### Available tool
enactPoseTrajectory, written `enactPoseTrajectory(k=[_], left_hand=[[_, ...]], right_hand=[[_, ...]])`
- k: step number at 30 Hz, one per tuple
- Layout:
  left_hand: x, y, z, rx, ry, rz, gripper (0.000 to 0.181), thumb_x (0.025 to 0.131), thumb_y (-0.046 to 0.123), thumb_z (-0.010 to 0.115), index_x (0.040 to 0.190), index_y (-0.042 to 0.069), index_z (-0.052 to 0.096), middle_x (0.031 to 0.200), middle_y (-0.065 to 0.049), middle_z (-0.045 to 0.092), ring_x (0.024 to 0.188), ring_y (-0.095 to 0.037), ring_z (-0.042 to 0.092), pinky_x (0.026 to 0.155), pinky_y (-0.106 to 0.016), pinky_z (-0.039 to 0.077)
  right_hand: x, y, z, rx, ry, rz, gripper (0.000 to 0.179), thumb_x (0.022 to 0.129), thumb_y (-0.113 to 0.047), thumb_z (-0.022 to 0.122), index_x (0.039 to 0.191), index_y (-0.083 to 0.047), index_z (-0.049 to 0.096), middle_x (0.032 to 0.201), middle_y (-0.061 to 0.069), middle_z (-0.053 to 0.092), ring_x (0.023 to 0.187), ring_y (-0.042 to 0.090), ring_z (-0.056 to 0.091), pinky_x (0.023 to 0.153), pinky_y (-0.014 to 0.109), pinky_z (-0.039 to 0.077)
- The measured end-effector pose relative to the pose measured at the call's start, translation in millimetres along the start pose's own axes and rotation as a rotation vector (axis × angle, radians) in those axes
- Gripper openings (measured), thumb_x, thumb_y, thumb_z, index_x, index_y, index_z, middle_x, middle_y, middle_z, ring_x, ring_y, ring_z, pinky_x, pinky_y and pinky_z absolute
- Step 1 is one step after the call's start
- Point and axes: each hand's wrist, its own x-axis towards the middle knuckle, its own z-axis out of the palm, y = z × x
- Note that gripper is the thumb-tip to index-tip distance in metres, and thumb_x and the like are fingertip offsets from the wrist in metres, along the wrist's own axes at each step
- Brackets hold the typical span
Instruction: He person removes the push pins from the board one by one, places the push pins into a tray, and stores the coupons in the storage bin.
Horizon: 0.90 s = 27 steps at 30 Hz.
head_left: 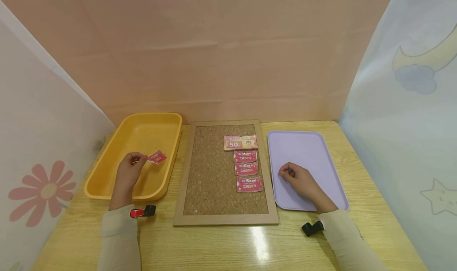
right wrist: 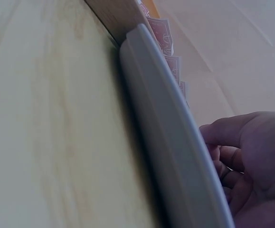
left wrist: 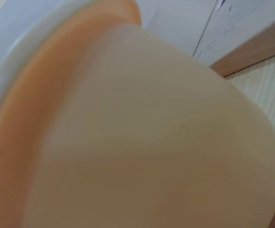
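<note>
In the head view my left hand (head_left: 130,170) pinches a small red coupon (head_left: 157,157) by its left end, above the yellow tray (head_left: 92,191). My right hand (head_left: 299,179) is over the left part of the purple tray (head_left: 303,144), thumb and forefinger pinched around a tiny dark thing (head_left: 279,173), too small to identify. Between the trays lies a wood-framed cork board (head_left: 210,172). Down its right side run a larger coupon (head_left: 240,143) and three smaller red coupons (head_left: 245,156), each with a small pin-like spot near its top. The right hand (right wrist: 251,161) also shows in the right wrist view.
The board's wooden frame (head_left: 226,220) stands slightly above the wood-grain table (head_left: 200,247). The yellow tray's wall (left wrist: 165,133) fills the left wrist view. A peach cloth (head_left: 221,64) hangs behind, with pale patterned panels at both sides.
</note>
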Motion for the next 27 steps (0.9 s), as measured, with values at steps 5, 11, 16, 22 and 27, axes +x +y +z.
enactPoseTrajectory(k=[5,11,16,22,27], left_hand=[[0.2,-0.7,0.9,0.011,0.033,-0.003,0.048,0.099,0.044,0.051,0.12,0.001,0.05,0.122,-0.014,0.053,0.102,-0.019,0.048,0.08,-0.031,0.04],[0.1,0.8,1.7,0.001,0.06,-0.011,0.046,0.099,0.042,0.052,0.12,0.002,0.051,0.121,-0.012,0.054,0.1,-0.017,0.048,0.08,-0.031,0.039],[0.1,1.0,1.4,0.005,0.058,-0.012,0.046,0.099,0.043,0.052,0.12,0.002,0.05,0.121,-0.012,0.054,0.1,-0.017,0.048,0.08,-0.031,0.039],[0.1,1.2,1.4,0.01,0.057,-0.01,0.047,0.099,0.043,0.051,0.12,0.002,0.05,0.123,-0.013,0.054,0.1,-0.018,0.047,0.08,-0.032,0.039],[0.4,0.2,1.9,0.01,0.065,-0.008,0.046,0.099,0.042,0.051,0.12,0.001,0.05,0.121,-0.013,0.054,0.098,-0.018,0.047,0.079,-0.032,0.039]], right_hand=[[-0.6,-1.1,-0.7,0.013,-0.006,0.016,0.011,0.097,-0.022,0.061,0.098,-0.012,0.064,0.073,0.001,0.054,0.065,0.017,0.046,0.058,0.028,0.038],[0.6,1.3,-1.2,0.019,-0.016,0.028,0.013,0.098,-0.024,0.06,0.098,-0.012,0.064,0.074,0.001,0.053,0.066,0.017,0.046,0.059,0.028,0.037],[0.1,0.6,-1.9,0.014,-0.034,0.037,0.011,0.099,-0.022,0.059,0.099,-0.012,0.063,0.075,0.001,0.053,0.067,0.018,0.045,0.06,0.029,0.037],[-0.6,-1.6,-3.0,-0.001,-0.041,0.02,0.01,0.099,-0.019,0.058,0.098,-0.01,0.062,0.073,0.001,0.052,0.065,0.016,0.044,0.059,0.029,0.037],[-0.2,1.9,-3.6,-0.041,-0.018,-0.01,0.01,0.098,-0.02,0.059,0.097,-0.01,0.062,0.072,-0.001,0.049,0.064,0.014,0.044,0.059,0.029,0.037]])
